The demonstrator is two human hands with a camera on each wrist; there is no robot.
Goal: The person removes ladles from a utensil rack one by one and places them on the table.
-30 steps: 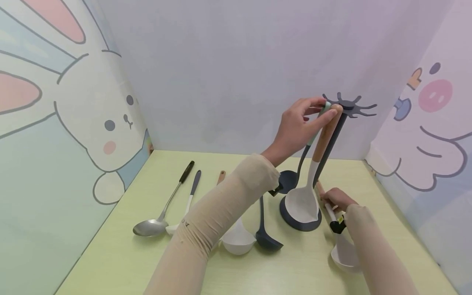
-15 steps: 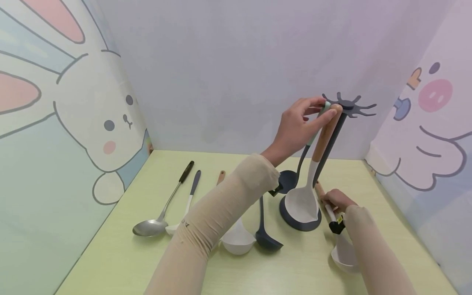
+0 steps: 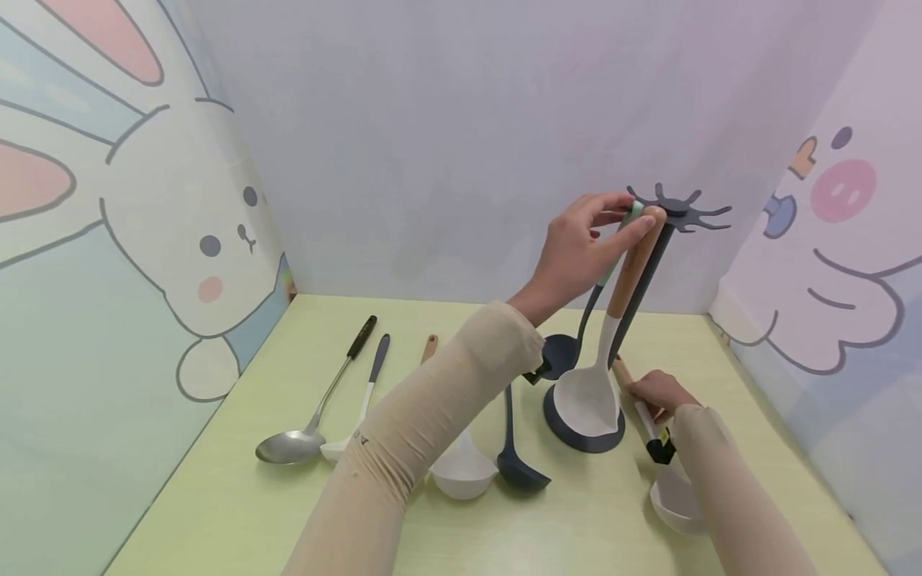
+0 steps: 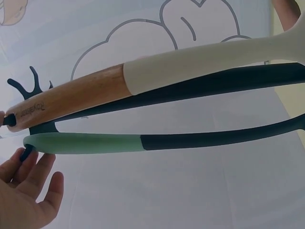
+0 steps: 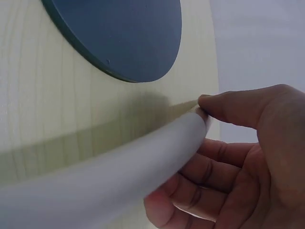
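My left hand (image 3: 579,244) is at the top of a dark utensil rack (image 3: 675,208), its thumb against the wooden handle end of a white ladle (image 3: 587,400) and its fingers behind the mint-green handle of a dark ladle (image 3: 560,354). In the left wrist view, dark hooks show at the handle ends of the wooden-handled ladle (image 4: 86,95) and the green-handled one (image 4: 90,143). Low at the right, my right hand (image 3: 659,392) grips another white, wooden-handled ladle (image 3: 675,500) between thumb and fingers; its bowl is partly behind my sleeve.
Left of the rack lie a steel spoon (image 3: 291,446), a grey-handled white utensil (image 3: 374,372), a white ladle (image 3: 463,468) and a dark ladle (image 3: 520,472). My left sleeve covers parts of some. The rack's round base (image 5: 128,38) is near my right hand. Printed walls surround the table.
My left hand keeps its place at the rack top. The ladle in my right hand has shifted very slightly, its bowl a little to the right. The head view has moved slightly.
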